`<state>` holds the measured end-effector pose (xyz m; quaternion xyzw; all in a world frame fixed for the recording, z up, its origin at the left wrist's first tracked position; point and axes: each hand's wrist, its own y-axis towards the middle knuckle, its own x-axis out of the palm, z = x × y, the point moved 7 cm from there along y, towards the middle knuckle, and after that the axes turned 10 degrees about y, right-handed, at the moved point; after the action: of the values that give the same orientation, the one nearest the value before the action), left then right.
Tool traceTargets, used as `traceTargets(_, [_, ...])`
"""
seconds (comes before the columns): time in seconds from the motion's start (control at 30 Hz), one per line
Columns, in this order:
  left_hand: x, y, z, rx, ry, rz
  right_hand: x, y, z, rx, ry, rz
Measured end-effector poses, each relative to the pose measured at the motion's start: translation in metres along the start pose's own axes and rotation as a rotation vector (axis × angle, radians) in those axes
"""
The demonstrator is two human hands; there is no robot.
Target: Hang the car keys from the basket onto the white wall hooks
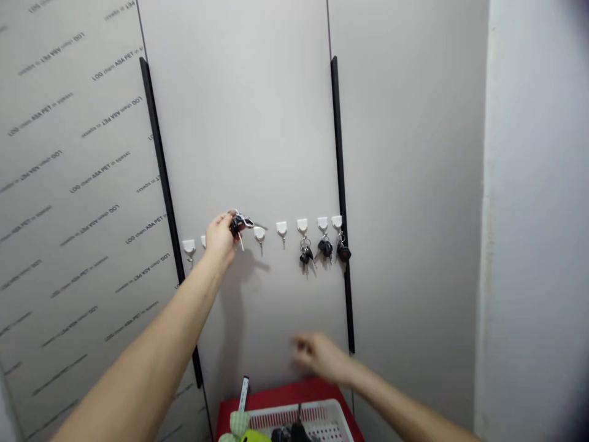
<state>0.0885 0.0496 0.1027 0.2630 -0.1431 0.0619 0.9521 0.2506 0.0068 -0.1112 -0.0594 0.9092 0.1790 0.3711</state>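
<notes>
My left hand (219,238) is raised in front of the cabinet door and closed on a bunch of keys (238,224). Black key heads, metal blades and a ring stick out past its fingertips. Just right of that bunch is a white adhesive hook (259,233) with nothing hanging from it. Another bare white hook (281,228) follows further right. Three hooks at the right end carry bunches of keys: one bunch (305,253), a second bunch (324,247) and a third (343,252). Lower down, my right hand (324,356) hovers above the basket, its fingers smeared by motion.
A white plastic basket (338,417) with dark items inside stands on a red surface (304,390). Beside it are a pale green object (239,422) and a white strip (243,394). Long black handles (159,147) run down the door edges. A white wall (529,245) is at right.
</notes>
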Motion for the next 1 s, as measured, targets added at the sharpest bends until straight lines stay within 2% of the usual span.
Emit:
traceTargets(0.07, [0.010, -0.001, 0.014, 0.037, 0.032, -0.076, -0.065, 0.017, -0.019, -0.020, 0.048, 0.430])
traceTargets(0.1, [0.017, -0.007, 0.017, 0.053, 0.097, -0.156, -0.093, 0.022, -0.029, -0.039, 0.042, 0.602])
traceTargets(0.13, [0.024, -0.018, 0.014, 0.062, 0.194, -0.271, -0.113, 0.028, -0.038, -0.043, 0.021, 0.707])
traceTargets(0.2, [0.034, -0.053, -0.010, 0.045, 0.461, -0.554, -0.135, 0.041, -0.048, 0.021, -0.057, 0.775])
traceTargets(0.27, [0.029, -0.100, -0.053, 0.000, 0.692, -0.814, -0.139, 0.051, -0.047, 0.127, -0.123, 0.756])
traceTargets(0.33, [0.010, -0.142, -0.100, -0.033, 0.869, -0.964, -0.138, 0.056, -0.043, 0.180, -0.125, 0.736])
traceTargets(0.43, [-0.027, -0.182, -0.159, -0.129, 1.069, -1.079, -0.148, 0.058, -0.046, 0.098, -0.067, 0.737])
traceTargets(0.47, [-0.037, -0.188, -0.172, -0.176, 1.104, -1.102, -0.157, 0.058, -0.052, 0.053, -0.059, 0.755])
traceTargets(0.53, [-0.049, -0.187, -0.182, -0.230, 1.117, -1.088, -0.178, 0.056, -0.069, -0.036, -0.056, 0.806])
traceTargets(0.6, [-0.048, -0.174, -0.175, -0.214, 1.038, -1.011, -0.192, 0.057, -0.086, -0.092, -0.038, 0.787])
traceTargets(0.63, [-0.043, -0.164, -0.167, -0.193, 0.979, -0.961, -0.191, 0.059, -0.091, -0.098, -0.016, 0.706])
traceTargets(0.7, [-0.032, -0.146, -0.151, -0.158, 0.876, -0.882, -0.168, 0.059, -0.094, -0.071, 0.040, 0.438])
traceTargets(0.77, [-0.023, -0.132, -0.140, -0.159, 0.852, -0.840, -0.126, 0.048, -0.084, -0.025, 0.084, 0.164])
traceTargets(0.87, [-0.022, -0.121, -0.139, -0.197, 0.931, -0.815, -0.069, 0.022, -0.058, 0.026, 0.122, -0.089])
traceTargets(0.9, [-0.025, -0.120, -0.141, -0.201, 0.970, -0.809, -0.063, 0.017, -0.051, 0.014, 0.129, -0.085])
traceTargets(0.93, [-0.030, -0.120, -0.145, -0.196, 1.012, -0.800, -0.067, 0.015, -0.045, 0.005, 0.128, -0.011])
traceTargets(1.0, [-0.046, -0.124, -0.157, -0.176, 1.112, -0.764, -0.103, 0.015, -0.037, -0.002, 0.075, 0.323])
